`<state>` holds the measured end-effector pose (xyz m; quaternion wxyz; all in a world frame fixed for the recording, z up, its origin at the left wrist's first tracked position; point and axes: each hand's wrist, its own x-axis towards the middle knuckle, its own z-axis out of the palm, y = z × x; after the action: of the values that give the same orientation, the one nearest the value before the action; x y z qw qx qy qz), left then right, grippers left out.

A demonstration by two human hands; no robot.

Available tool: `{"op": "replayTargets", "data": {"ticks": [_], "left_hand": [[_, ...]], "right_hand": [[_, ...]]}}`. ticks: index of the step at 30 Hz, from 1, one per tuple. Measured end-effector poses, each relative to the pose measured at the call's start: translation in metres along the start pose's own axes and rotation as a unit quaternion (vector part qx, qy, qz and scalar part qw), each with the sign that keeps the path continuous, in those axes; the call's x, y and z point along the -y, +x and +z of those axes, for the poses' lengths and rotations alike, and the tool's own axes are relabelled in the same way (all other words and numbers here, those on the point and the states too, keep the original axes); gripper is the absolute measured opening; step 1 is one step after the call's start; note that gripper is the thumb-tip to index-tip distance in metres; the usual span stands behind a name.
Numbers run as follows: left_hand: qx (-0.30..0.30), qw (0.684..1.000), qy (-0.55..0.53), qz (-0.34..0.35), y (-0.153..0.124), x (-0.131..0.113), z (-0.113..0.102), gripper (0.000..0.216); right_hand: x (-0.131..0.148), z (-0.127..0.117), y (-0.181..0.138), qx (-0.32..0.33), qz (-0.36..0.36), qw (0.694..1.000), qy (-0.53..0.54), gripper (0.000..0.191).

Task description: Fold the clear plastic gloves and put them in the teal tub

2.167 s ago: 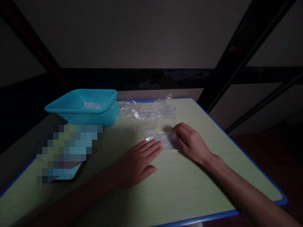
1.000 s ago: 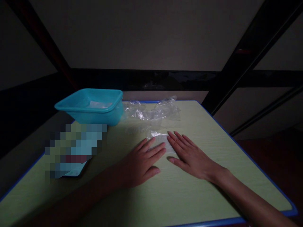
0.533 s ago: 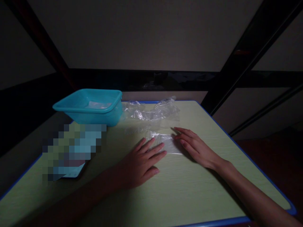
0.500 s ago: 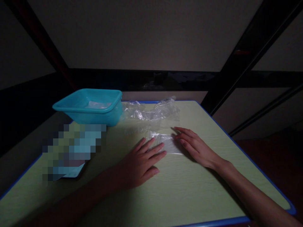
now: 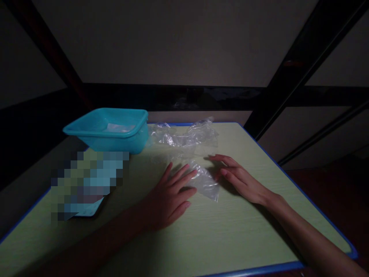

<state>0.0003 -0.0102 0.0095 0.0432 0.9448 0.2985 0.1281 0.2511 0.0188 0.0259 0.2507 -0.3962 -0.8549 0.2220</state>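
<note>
A small clear plastic bag [image 5: 206,183] lies between my hands on the pale green table [image 5: 219,231]. My left hand [image 5: 170,194] lies flat with its fingers stretched out, the fingertips on the bag's left edge. My right hand [image 5: 236,175] rests just to the right of the bag, fingers extended and slightly apart, tips beside the bag's far right corner. The bag now sits askew, with one corner pointing toward me.
A turquoise plastic tub [image 5: 111,130] stands at the far left of the table with something pale inside. Crumpled clear plastic bags [image 5: 187,134] lie beside it at the far edge. A blurred flat object [image 5: 86,184] lies at left. Dark bars cross behind the table.
The bag has turned from lying flat and square to a skewed position. My left fingers have lifted and shifted slightly; my right hand has drawn back a little to the right.
</note>
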Motion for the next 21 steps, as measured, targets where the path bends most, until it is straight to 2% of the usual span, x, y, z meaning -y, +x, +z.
{"op": "replayTargets", "data": {"ticks": [4,10,12,17,21], "left_hand": [[-0.04,0.999,0.001,-0.004,-0.001,-0.001,0.001,0.024],[-0.073,0.997,0.015,-0.033,-0.002,-0.003,0.003,0.023],[-0.085,0.996,0.016,-0.022,-0.003,-0.003,0.004,0.022],[-0.098,0.994,-0.005,0.056,-0.005,-0.004,0.002,0.022],[-0.1,0.992,-0.018,0.071,-0.006,-0.008,-0.001,0.023]], "right_hand": [[0.007,0.0,0.0,0.043,-0.022,0.998,0.05,0.043],[0.017,0.006,-0.003,0.094,-0.093,0.987,0.091,0.039],[0.019,0.008,-0.004,0.094,-0.112,0.985,0.094,0.034],[0.02,0.012,-0.005,0.059,-0.168,0.98,0.091,0.02],[0.02,0.013,-0.006,0.034,-0.215,0.975,0.051,0.013]]}}
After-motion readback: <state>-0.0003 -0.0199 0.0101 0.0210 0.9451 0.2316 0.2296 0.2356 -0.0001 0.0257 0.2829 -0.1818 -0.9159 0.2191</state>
